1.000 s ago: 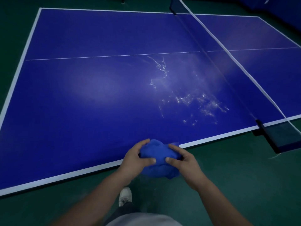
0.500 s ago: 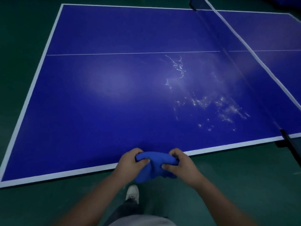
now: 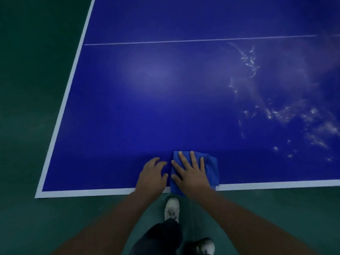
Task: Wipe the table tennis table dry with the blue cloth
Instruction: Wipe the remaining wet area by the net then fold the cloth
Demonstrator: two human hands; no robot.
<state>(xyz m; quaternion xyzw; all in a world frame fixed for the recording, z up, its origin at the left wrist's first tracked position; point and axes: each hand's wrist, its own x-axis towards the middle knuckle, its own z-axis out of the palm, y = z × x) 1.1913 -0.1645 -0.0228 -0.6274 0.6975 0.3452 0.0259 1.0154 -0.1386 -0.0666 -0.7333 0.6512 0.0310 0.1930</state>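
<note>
Blue cloth (image 3: 211, 168) lies folded flat at the near edge of the table tennis table (image 3: 165, 107), overlapping the white border line (image 3: 92, 193) — the right hand (image 3: 191, 173) presses on it, fingers straight and spread. The left hand (image 3: 152, 175) rests on the table top just beside the cloth, fingers loosely bent, holding nothing. Water droplets (image 3: 276, 113) glisten further right — well apart from the cloth

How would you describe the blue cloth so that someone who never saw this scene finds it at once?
Find the blue table tennis table and follow its white near edge to the right hand. The blue cloth lies flat under that hand, overhanging the edge. Unlike the smooth table around it, it is folded, creased fabric.
</note>
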